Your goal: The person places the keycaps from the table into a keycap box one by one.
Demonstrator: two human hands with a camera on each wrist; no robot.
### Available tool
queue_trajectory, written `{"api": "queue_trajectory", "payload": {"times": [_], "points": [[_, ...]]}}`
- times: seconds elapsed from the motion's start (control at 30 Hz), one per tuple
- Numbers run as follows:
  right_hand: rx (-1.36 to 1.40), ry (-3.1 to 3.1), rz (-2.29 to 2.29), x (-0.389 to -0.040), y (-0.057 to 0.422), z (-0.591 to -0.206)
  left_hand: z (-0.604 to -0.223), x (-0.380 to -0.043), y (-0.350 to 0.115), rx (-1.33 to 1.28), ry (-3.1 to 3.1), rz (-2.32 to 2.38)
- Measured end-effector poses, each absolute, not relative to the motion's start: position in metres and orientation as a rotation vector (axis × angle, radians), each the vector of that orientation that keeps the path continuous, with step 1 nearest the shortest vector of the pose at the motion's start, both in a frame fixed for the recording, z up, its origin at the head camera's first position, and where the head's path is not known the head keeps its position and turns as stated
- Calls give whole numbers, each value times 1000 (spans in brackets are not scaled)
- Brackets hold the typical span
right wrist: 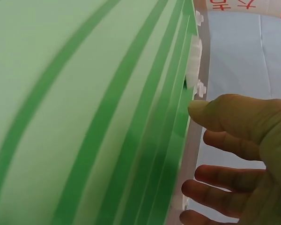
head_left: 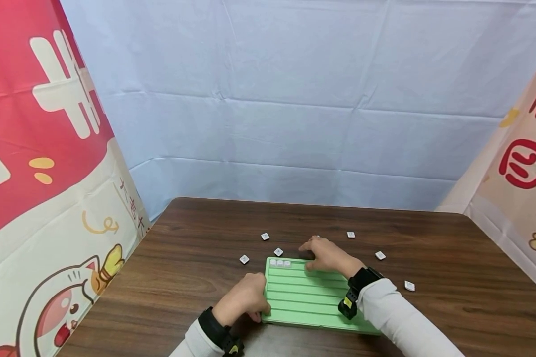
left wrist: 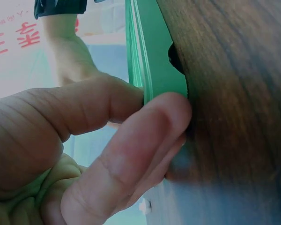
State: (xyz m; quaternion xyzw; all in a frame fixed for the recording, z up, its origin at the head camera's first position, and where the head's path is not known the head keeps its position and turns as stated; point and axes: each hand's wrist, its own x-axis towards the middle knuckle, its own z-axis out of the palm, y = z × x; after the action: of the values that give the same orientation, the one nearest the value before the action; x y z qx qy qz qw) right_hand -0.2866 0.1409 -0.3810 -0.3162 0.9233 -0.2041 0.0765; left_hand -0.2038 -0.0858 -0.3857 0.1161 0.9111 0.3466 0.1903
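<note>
A light green ridged board lies on the table, with three white tiles side by side at the left end of its far row. My left hand grips the board's left edge near the front corner; in the left wrist view the thumb is on the rim and the index finger against the side wall. Over the board's far edge reaches my right hand, fingers spread and nothing held. A small white tile shows just beyond that hand, mostly hidden by it.
Several loose white tiles lie around the board: one tile close behind it, another tile to the left, and a tile on the right. The brown wooden table ends at a pale blue cloth.
</note>
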Motion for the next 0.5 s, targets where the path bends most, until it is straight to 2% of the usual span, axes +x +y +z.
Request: {"api": "queue_trajectory", "payload": {"times": [0.5], "points": [[-925,2766,-637,-274,186,-378,-385,-202,-84,318,2586,989]]}}
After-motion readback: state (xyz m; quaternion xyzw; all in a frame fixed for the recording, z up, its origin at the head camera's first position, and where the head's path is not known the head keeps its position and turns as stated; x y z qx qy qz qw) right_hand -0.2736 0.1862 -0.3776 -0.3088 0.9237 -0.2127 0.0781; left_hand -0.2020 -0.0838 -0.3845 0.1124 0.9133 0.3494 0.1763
